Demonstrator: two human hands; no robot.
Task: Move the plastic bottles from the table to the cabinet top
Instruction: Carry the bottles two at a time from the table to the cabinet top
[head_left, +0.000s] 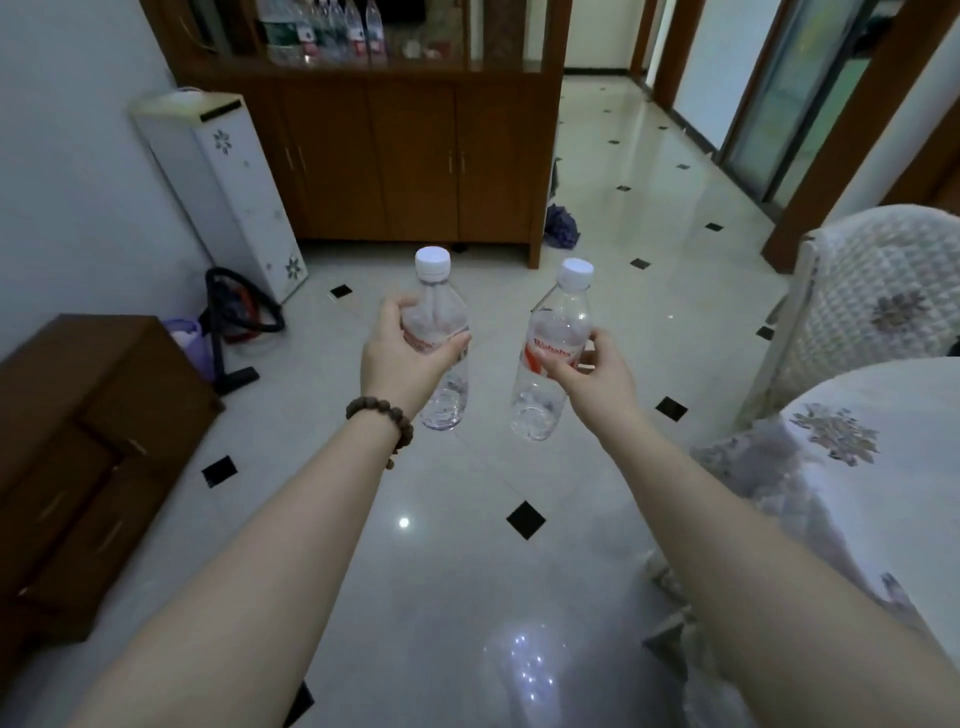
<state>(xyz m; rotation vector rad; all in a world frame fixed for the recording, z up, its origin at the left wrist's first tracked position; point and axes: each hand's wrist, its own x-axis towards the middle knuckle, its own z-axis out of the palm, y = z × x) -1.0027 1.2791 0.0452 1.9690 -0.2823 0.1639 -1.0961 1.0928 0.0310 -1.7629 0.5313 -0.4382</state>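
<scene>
Both arms extend forward over a glossy pale tiled floor (597, 218) with small black diamond insets. The left hand (400, 358), wearing a brown wooden bead bracelet (382, 421) at the wrist, grips a clear plastic bottle with a white screw cap and a red-and-white label (441, 338) around its middle, fingers and thumb curled about the body; the bottle stands roughly upright, cap uppermost. The right hand (592, 374) holds a second clear plastic bottle with white cap and red-lettered label (553, 353) at mid-height between thumb and curled fingers; this bottle tilts slightly, its cap leaning to the right. The two bottles are near each other but apart, both carried in the air above the floor.

Ahead of both hands, well apart, stands a dark brown wooden cabinet (415, 156) with lower doors; on its top, behind a wooden frame, a cluster of clear plastic bottles (332, 31) is already standing. Left of the left hand are a white narrow floor cabinet with flower cut-outs (234, 192), a black-and-red vacuum cleaner (239, 322) and a brown wooden drawer unit (93, 441). Right of the right hand is a round table covered with a white floral cloth (883, 467), and beyond it a chair with a patterned cover (872, 312).
</scene>
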